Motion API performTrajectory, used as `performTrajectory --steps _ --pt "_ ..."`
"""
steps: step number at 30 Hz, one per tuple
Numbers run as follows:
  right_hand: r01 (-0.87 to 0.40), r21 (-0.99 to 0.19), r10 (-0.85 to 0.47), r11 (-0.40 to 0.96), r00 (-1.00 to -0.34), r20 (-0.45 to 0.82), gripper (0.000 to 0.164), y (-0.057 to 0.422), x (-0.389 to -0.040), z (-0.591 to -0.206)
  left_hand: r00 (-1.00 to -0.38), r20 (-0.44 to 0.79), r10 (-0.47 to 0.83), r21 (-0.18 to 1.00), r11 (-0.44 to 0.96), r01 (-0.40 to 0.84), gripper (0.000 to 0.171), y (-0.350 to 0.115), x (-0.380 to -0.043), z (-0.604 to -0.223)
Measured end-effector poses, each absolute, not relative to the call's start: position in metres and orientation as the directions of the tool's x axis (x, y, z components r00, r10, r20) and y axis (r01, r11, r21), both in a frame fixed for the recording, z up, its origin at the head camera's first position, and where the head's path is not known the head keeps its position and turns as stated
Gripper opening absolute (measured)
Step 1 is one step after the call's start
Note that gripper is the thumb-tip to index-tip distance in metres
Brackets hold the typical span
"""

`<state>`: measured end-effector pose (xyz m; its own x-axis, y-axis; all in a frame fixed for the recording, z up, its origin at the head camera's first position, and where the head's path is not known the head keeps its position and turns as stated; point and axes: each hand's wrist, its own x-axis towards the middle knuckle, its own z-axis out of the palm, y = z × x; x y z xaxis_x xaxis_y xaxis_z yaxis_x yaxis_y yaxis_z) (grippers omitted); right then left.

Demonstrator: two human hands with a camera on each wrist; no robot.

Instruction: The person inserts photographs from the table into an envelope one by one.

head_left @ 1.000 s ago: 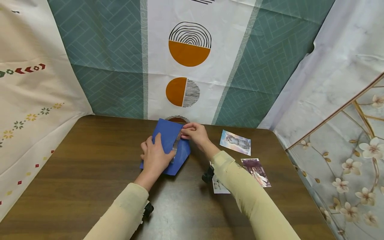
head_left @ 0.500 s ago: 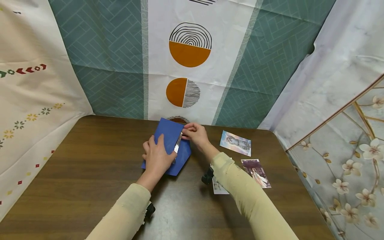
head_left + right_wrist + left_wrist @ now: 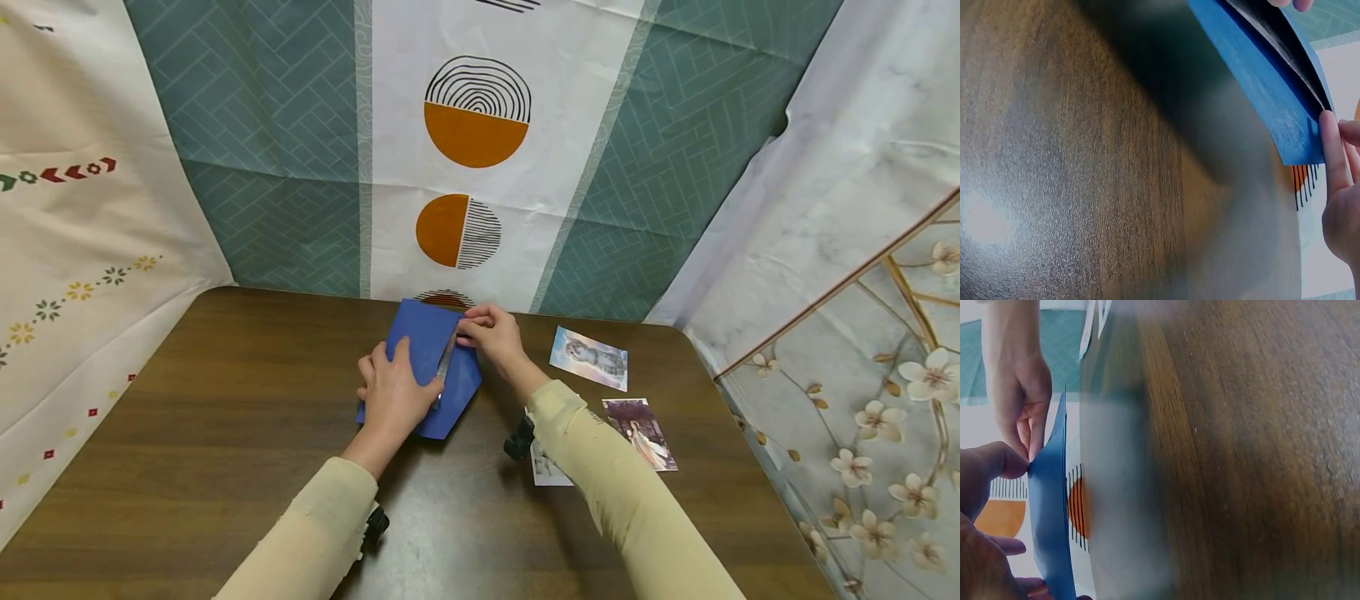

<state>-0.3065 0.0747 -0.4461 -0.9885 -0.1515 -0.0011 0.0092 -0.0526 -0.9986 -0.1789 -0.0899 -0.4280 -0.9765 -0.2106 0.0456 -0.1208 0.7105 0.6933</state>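
Observation:
A blue envelope (image 3: 423, 333), its flap (image 3: 459, 383) folded out to the right, is tilted up off the table near the back edge. Inside its mouth shows a narrow glossy strip (image 3: 447, 362), dark in the right wrist view; what it is cannot be made out. My left hand (image 3: 393, 387) grips the envelope, fingers spread over the front and thumb at the mouth. With bent fingers, my right hand (image 3: 491, 333) pinches the far corner of the mouth, where the strip ends. Whether the strip is also between those fingertips is hidden.
Right of the envelope on the brown table (image 3: 225, 433) lie a cat picture (image 3: 588, 358) and a purple-toned picture of a figure (image 3: 641, 433). A third, pale picture (image 3: 551, 468) is partly under the right sleeve. Patterned cloths (image 3: 300, 208) hang behind and beside the table.
The envelope and left hand have shifted slightly right. The glossy strip looked brighter half a second ago and is now darker and narrower. The right hand keeps its pinch at the corner.

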Motion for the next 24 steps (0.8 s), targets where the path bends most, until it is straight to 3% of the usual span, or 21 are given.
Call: performTrajectory --steps 13,19,24 --pt "0.038 -0.994 -0.172 -0.105 -0.985 -0.019 0.017 0.077 -0.305 -0.442 -0.977 0.038 -0.210 0.688 0.714 -0.127 0.087 -0.093 -0.182 -0.431" --pt "0.035 -0.999 -0.223 -0.011 -0.974 -0.031 0.029 0.087 -0.305 -0.431 -0.977 0.032 -0.209 0.675 0.726 -0.133 0.088 -0.099 -0.184 -0.432" --pt "0.024 -0.996 -0.290 0.088 -0.956 -0.048 0.027 0.106 -0.307 -0.422 -0.978 0.017 -0.210 0.675 0.724 -0.143 0.088 -0.103 -0.184 -0.432"
